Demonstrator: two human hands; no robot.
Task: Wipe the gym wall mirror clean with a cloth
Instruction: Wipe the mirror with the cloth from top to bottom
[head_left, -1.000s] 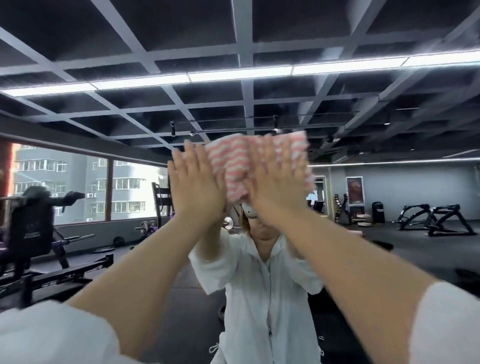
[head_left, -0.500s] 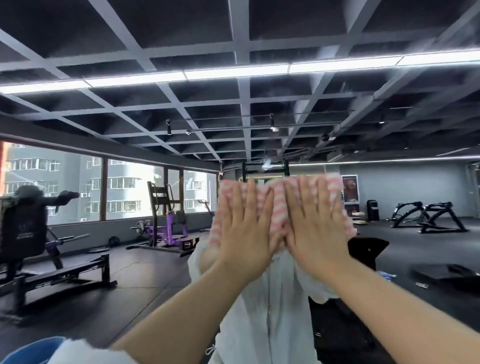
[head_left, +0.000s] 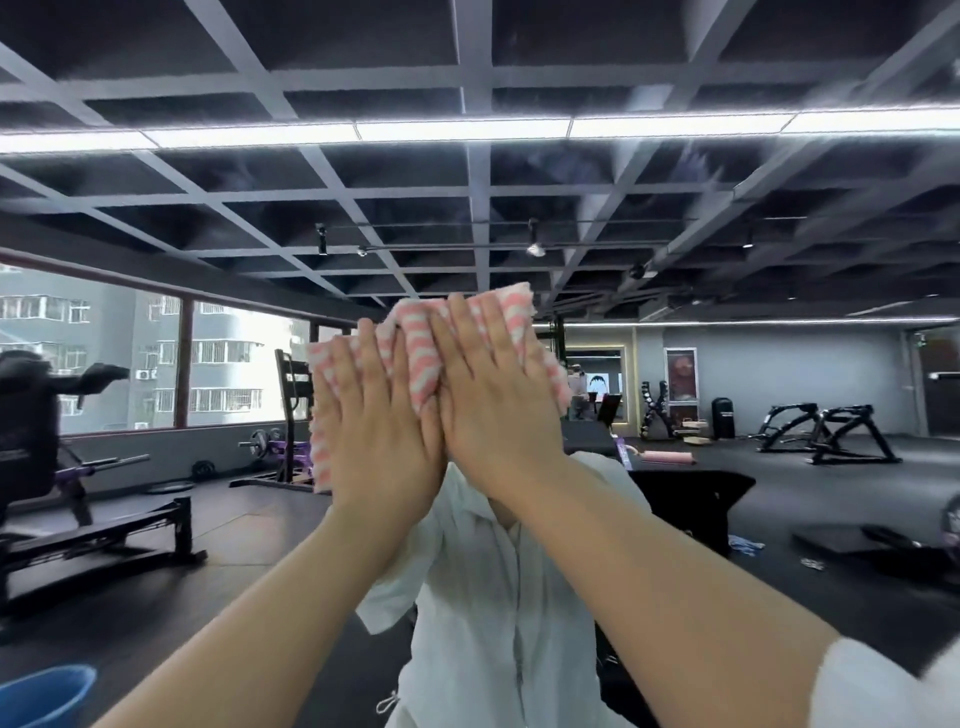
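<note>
Both hands, left hand and right hand, press flat with straight fingers on the pink-striped cloth against the mirror, side by side and touching. Cloth edges show above the fingertips and past both outer sides. Mirror surface spreads wide all around them.

Most of the pink-and-white zigzag-striped cloth lies hidden behind the flat left hand and right hand. Both hands also cover the reflected person's head. At 7 o'clock, the frame's edge cuts off a blue plastic bucket. Small reflected items on the floor at 3 o'clock are too small to identify.
</note>
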